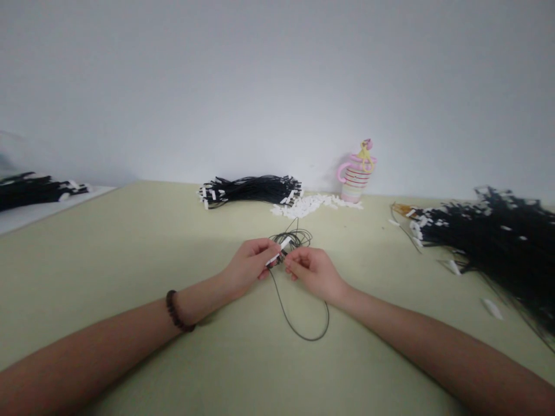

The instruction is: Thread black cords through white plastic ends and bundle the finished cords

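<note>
The white strip [285, 242] is at the middle of the tabletop [173, 254], before the coiled black cable [305, 236], long axis running near-left to far-right. The left hand [251, 263], nearer, has fingers grasping it; the right hand's [315, 273] fingers bunch just right, contents undeterminable.

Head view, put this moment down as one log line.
left hand: holding white strip | right hand: at black cord | mug: near wall
</note>
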A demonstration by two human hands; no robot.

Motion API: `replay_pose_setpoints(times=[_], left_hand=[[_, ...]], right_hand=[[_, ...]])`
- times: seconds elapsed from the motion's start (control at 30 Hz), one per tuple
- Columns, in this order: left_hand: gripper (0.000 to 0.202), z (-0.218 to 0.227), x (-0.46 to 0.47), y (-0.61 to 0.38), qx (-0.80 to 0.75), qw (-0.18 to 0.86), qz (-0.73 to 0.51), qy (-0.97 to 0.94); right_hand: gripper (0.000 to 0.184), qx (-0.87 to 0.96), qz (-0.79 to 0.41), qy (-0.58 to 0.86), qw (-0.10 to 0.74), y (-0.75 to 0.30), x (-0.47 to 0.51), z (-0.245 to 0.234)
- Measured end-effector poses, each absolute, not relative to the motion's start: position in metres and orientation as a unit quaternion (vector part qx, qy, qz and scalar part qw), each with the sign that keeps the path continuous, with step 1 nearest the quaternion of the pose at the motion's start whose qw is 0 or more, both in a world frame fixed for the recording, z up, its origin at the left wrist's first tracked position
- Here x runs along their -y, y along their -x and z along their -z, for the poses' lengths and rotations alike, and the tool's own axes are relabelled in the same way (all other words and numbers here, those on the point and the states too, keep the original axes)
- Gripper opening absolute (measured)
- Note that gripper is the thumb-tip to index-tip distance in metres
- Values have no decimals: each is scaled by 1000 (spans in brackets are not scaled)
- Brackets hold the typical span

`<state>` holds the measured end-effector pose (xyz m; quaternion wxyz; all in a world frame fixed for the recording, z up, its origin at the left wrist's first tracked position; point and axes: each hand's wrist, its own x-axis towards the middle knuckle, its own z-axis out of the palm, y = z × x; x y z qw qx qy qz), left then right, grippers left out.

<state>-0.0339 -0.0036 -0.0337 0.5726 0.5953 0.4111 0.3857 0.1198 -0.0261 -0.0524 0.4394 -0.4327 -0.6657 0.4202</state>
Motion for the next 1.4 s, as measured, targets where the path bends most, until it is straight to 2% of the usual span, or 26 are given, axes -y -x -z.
replay_pose_setpoints(times=[0.2, 0.43, 0.63, 0.9, 1.4], left_hand=[[26, 34, 5, 33, -414, 544, -377, -625], [28, 34, 5, 33, -413, 532, -379, -635], [27, 34, 5, 34, -417, 528, -371, -640], [24, 30, 7, 32, -425, 512, -350, -659], [25, 26, 10, 30, -435, 411, -327, -731]], right_hand=[[16, 693, -356, 446, 441, -122, 30, 51], [13, 709, -272, 463, 457, -121, 35, 48], [13, 716, -245, 469, 455, -123, 34, 50], [14, 748, -176, 477, 428, -125, 37, 44], [16, 768, -97, 507, 379, -123, 38, 47]])
